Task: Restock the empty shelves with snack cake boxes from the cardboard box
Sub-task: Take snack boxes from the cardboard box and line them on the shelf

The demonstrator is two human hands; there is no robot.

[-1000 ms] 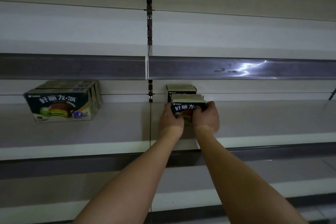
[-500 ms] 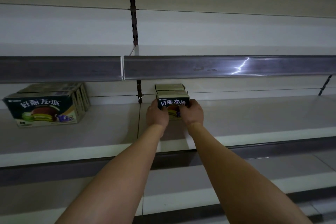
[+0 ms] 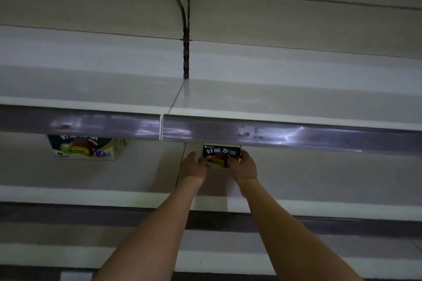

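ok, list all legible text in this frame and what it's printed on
"好丽友·派": white lettering on the dark front of the snack cake box between the left hand and right hand.
Same title on the left box: top cut off by the shelf rail, blurred, not readable by itself.
Small logo above the title on the held box: too small.
Rail label strips: no readable text.

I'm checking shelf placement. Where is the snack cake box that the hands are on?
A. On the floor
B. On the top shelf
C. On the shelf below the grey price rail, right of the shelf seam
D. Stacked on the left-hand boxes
C: the snack cake box sits under the price rail, between the left hand and right hand, apart from the left-hand boxes.
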